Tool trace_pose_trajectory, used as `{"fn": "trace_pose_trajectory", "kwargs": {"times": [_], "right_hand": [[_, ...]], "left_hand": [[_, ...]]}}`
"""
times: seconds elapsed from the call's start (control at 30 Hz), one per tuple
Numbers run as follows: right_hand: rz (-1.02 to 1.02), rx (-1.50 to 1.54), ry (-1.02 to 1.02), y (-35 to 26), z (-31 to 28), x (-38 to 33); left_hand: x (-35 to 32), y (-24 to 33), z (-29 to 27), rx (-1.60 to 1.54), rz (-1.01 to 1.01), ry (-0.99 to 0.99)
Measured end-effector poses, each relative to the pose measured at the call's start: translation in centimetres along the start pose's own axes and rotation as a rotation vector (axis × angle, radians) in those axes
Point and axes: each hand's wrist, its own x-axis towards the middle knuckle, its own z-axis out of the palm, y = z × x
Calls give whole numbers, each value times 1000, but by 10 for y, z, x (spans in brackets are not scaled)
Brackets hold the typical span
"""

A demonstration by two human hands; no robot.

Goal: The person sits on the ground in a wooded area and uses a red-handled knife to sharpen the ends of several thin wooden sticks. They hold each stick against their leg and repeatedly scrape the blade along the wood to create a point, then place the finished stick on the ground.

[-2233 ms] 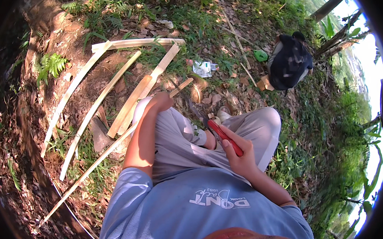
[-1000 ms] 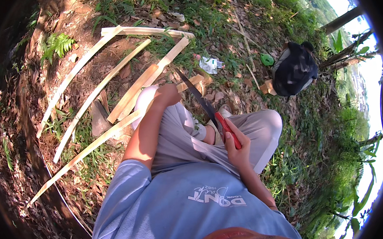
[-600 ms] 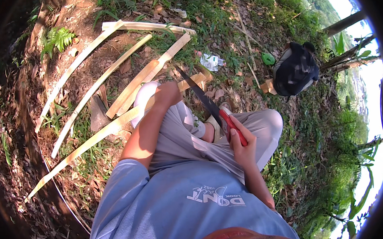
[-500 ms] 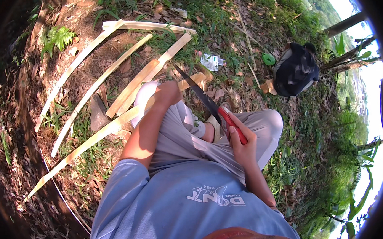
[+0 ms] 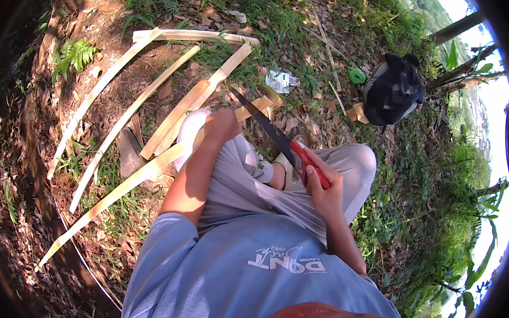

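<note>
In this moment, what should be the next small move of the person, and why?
Probably one light stroke with the saw, the left hand holding the wooden strip firmly. The right hand grips the red handle, and the blade crosses the strip just beyond the left hand, so gentle control seems wise.

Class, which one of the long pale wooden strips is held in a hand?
The long pale wooden strip reaching lowest at the picture's left, gripped by the bare left hand; no hand touches the other strips.
</note>
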Motion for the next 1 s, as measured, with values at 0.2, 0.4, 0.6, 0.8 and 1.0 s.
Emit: {"fn": "trace_pose_trajectory", "kwargs": {"times": [0.2, 0.4, 0.6, 0.8, 1.0], "right_hand": [[37, -31, 5, 13, -7, -27], [161, -67, -22, -12, -45, -60], [129, -108, -40, -31, -55, -74], [59, -129, -61, -15, -40, -41], [-158, 25, -21, 62, 102, 122]], "left_hand": [[7, 4, -17, -42, -58, -145], [9, 0, -11, -47, -63, -163], [2, 2, -12, -59, -30, -130], [6, -1, -1, -71, 2, -166], [-7, 2, -5, -34, -18, -148]]}}
